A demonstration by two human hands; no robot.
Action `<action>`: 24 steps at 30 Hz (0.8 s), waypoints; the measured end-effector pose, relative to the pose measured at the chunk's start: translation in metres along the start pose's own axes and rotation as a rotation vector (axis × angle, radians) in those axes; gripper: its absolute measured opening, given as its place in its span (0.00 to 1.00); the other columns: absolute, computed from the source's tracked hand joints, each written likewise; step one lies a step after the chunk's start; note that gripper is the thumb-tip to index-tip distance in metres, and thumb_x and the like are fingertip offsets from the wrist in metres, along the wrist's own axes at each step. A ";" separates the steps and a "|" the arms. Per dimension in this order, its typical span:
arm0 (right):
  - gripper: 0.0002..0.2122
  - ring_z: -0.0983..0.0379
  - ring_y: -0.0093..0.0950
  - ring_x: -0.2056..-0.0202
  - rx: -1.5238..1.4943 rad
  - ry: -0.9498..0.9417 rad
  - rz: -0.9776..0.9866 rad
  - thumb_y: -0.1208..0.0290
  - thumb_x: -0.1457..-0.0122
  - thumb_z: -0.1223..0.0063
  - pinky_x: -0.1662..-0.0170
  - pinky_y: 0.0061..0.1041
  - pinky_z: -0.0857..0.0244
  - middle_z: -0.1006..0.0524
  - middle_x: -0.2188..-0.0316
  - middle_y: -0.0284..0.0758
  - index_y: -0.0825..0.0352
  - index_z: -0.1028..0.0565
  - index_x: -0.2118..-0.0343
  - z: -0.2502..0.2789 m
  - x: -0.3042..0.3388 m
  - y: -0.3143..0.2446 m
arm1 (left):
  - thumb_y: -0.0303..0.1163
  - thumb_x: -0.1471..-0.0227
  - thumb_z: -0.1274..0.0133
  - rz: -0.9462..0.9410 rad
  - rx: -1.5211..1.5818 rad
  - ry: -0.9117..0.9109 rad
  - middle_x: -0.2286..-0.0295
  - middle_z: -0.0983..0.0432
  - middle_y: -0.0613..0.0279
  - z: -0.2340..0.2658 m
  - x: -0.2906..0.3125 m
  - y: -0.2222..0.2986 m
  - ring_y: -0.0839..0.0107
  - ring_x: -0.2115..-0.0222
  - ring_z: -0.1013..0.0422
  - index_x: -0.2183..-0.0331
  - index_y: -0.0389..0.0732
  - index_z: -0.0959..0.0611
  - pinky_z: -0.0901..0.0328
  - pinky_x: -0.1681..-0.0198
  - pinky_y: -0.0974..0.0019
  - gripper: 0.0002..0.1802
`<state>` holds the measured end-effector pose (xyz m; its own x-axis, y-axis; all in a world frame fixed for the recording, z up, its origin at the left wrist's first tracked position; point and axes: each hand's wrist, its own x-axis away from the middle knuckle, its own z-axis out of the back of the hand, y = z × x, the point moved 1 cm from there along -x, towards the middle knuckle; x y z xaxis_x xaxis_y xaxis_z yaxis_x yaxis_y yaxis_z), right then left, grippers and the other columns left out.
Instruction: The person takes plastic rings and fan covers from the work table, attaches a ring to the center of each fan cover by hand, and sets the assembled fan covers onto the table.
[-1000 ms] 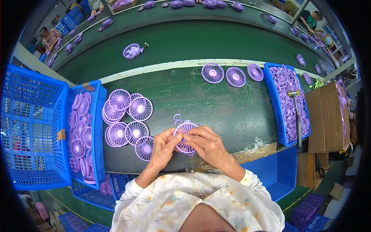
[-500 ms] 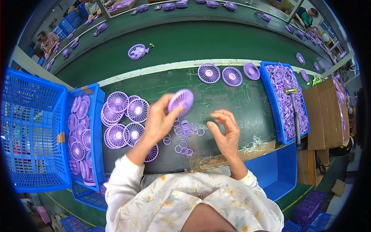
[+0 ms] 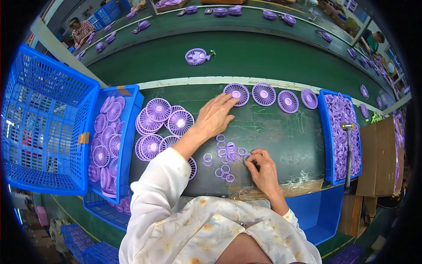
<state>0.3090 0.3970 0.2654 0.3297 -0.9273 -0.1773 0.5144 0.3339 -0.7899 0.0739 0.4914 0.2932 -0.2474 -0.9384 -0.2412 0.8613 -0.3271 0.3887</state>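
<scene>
In the head view, beyond the heap of small purple plastic rings point(image 3: 230, 149), the left hand point(image 3: 214, 116), fingers loosely spread, touches a round purple slotted plastic cover point(image 3: 237, 94). At the heap's right edge, the right hand point(image 3: 263, 170) is narrowed; whether it grips a ring, I cannot tell.

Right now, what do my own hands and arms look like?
Your left hand and right hand are both bare, without gloves. Your loose white sleeves stop short of the wrists; the matching top has a yellow-orange floral print.
</scene>
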 end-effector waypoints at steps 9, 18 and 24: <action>0.06 0.23 0.22 0.67 -0.782 -0.129 -0.406 0.76 0.35 0.49 0.64 0.21 0.26 0.20 0.64 0.38 0.71 0.29 0.59 0.002 0.001 0.013 | 0.29 0.72 0.27 0.258 -0.198 -0.181 0.47 0.31 0.53 0.069 0.081 -0.056 0.53 0.45 0.35 0.43 0.46 0.29 0.35 0.44 0.55 0.50; 0.09 0.23 0.19 0.70 -0.948 -0.117 -0.417 0.75 0.38 0.44 0.67 0.19 0.24 0.20 0.64 0.34 0.66 0.23 0.55 -0.007 -0.013 -0.019 | 0.24 0.58 0.35 0.291 0.084 0.085 0.72 0.27 0.51 0.086 0.088 -0.009 0.53 0.68 0.26 0.65 0.35 0.19 0.33 0.64 0.56 0.14; 0.12 0.22 0.23 0.60 -1.077 -0.160 -0.411 0.77 0.37 0.46 0.54 0.25 0.25 0.21 0.60 0.35 0.68 0.24 0.51 -0.001 -0.013 -0.033 | 0.24 0.44 0.42 0.536 1.304 0.197 0.65 0.19 0.61 0.028 0.108 0.016 0.77 0.66 0.23 0.58 0.35 0.22 0.27 0.61 0.72 0.11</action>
<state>0.2871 0.3983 0.2935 0.4305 -0.8745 0.2235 -0.3079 -0.3751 -0.8744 0.0483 0.3817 0.2987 0.1309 -0.9843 0.1188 -0.2159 0.0887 0.9724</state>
